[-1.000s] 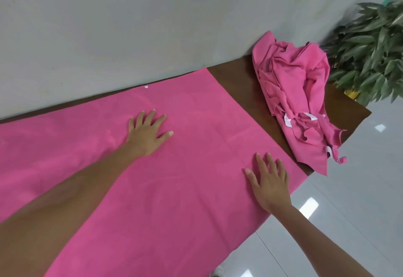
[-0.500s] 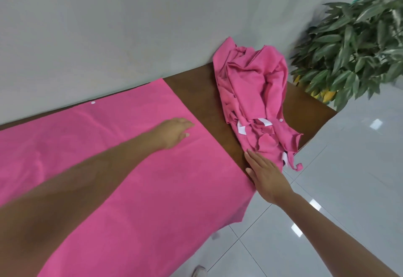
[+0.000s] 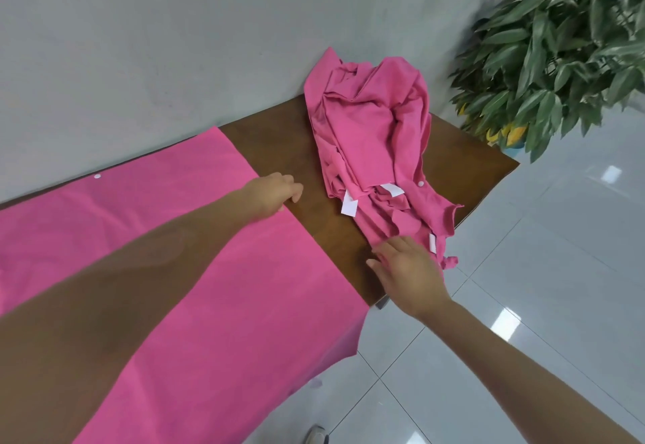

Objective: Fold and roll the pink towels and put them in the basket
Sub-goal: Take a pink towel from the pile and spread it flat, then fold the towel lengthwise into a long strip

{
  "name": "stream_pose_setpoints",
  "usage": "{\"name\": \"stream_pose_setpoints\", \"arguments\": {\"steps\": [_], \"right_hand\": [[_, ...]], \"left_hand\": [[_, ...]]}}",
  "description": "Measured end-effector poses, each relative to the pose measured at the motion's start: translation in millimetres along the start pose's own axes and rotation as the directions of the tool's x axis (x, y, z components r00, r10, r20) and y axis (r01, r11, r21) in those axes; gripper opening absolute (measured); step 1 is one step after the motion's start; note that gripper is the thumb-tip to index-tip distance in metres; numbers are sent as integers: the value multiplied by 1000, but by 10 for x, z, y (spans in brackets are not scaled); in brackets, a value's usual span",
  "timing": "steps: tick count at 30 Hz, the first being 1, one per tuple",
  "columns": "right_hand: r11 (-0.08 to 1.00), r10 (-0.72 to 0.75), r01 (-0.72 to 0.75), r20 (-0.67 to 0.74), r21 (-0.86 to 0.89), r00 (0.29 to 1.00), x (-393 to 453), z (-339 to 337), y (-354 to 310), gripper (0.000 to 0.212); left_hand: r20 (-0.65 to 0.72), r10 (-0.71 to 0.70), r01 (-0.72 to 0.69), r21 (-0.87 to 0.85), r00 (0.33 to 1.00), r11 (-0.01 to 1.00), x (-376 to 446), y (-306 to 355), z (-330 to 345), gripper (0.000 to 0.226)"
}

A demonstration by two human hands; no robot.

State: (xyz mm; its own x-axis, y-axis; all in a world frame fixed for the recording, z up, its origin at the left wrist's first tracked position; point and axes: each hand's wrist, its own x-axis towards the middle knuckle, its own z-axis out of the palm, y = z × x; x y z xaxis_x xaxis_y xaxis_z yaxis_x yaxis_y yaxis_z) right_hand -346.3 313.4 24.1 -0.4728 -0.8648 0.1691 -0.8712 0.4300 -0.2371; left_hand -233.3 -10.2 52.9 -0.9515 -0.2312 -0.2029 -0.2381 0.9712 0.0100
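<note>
A large pink towel (image 3: 216,269) lies spread flat over the brown table (image 3: 279,150), its near corner hanging off the front edge. My left hand (image 3: 270,195) is at the towel's right edge with fingers curled down at the edge; whether it grips the cloth I cannot tell. A crumpled heap of pink towels (image 3: 370,136) with white tags lies to the right, against the wall. My right hand (image 3: 408,269) lies with straight fingers on the table near its front edge, touching the heap's near end. No basket is in view.
A grey wall (image 3: 174,42) runs along the table's far side. A leafy potted plant (image 3: 565,52) stands on the tiled floor (image 3: 523,304) past the table's right end. A shoe tip (image 3: 316,436) shows at the bottom.
Both hands slid rightward over the spread towel. The left hand went from flat on the middle to the towel's right edge; the right hand left the towel and reached the heap.
</note>
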Motion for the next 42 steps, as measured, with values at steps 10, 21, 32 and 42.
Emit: {"name": "stream_pose_setpoints", "arguments": {"steps": [10,21,32,42], "right_hand": [[963,193,-223,189,153,963,-74,216,-602,34],[908,264,-307,180,284,947,-425,92,-823,24],[854,352,-344,52,390,935,-1058,-39,-1475,22],[827,477,-434,-36,357,878,-1570,150,-2535,22]], "left_hand": [[137,-7,-17,174,990,985,20,15,-96,24],[4,89,-87,286,996,954,-438,-92,-233,18],[-108,105,-86,166,989,982,-1476,-478,-314,17],[-179,142,-141,18,973,990,-2510,-917,-85,23]]}}
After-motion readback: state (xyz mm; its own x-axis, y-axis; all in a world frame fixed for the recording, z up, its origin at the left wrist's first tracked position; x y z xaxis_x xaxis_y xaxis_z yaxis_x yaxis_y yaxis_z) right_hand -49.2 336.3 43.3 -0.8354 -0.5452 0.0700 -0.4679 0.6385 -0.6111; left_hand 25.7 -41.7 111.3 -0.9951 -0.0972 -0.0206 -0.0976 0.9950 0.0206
